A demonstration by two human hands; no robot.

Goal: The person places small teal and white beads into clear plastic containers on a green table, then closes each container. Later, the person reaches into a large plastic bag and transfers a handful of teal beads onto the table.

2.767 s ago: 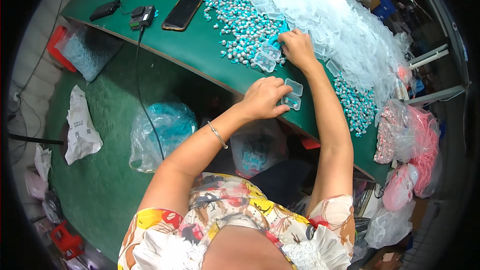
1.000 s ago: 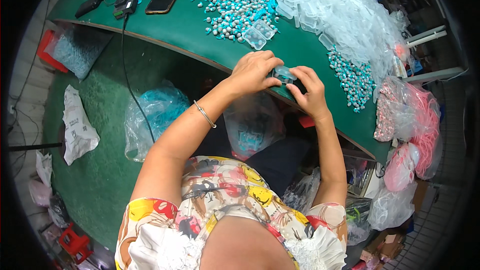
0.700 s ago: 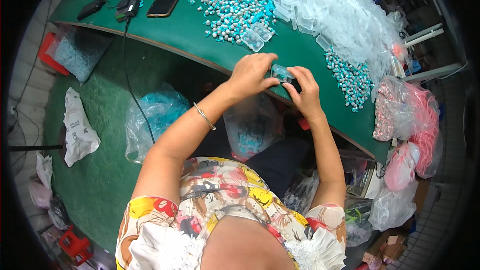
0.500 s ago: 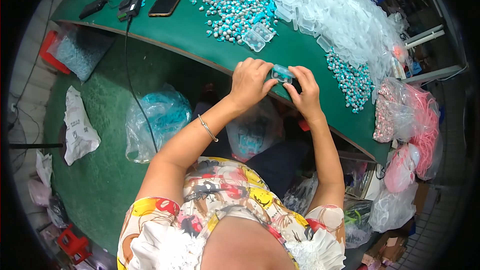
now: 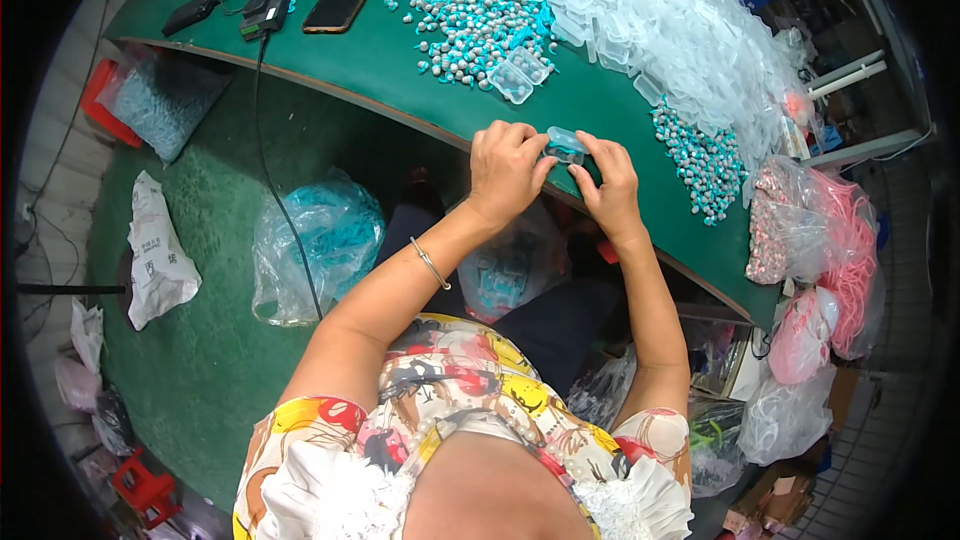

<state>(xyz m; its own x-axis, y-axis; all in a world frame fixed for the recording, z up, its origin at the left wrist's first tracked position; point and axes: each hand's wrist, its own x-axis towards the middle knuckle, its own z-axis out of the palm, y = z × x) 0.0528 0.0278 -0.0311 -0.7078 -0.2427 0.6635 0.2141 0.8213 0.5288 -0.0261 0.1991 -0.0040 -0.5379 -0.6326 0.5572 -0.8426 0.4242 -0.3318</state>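
Between my two hands, at the table's near edge, is a small clear plastic case with teal pieces inside. My left hand grips its left end between thumb and fingers. The right end is pinched by my right hand, thumb below and fingers above. Whether the lid is fully closed is too small to tell. Just beyond my hands lies an open clear case, beside a pile of small teal and silver-grey pieces. A smaller heap of the same pieces is to the right.
A large mound of clear plastic cases covers the far right of the green table. A phone and a corded black device lie at left. Bags of pink cords hang by the right end; a plastic bag rests below.
The case's lid appears lower over its contents than before. My left hand and forearm have shifted slightly right; both hands keep hold of the case.
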